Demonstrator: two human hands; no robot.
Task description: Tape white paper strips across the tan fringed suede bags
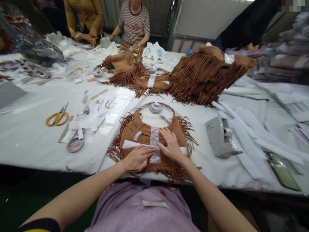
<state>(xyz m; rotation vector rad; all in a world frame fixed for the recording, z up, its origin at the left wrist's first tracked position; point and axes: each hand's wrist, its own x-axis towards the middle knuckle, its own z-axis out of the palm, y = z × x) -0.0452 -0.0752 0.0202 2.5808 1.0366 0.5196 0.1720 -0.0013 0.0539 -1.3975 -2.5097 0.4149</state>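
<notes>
A brown fringed bag [145, 132] lies flat at the table's near edge, with a white paper band across it and a clear tape strip [154, 141] running down its middle. My left hand [137, 158] rests on the bag left of the strip, its fingers curled and pressing at the tape's edge. My right hand [170, 145] lies flat on the bag to the right of the strip, fingers spread and fingertips on the tape. A wrapped metal handle ring [156, 108] curves above the bag.
Yellow scissors [57, 118] and paper scraps lie to the left, with a tape roll [75, 144] nearer me. A grey tape dispenser [220, 137] stands at right beside white strips and a phone [281, 170]. More fringed bags [202, 75] pile at the back. Other people work across the table.
</notes>
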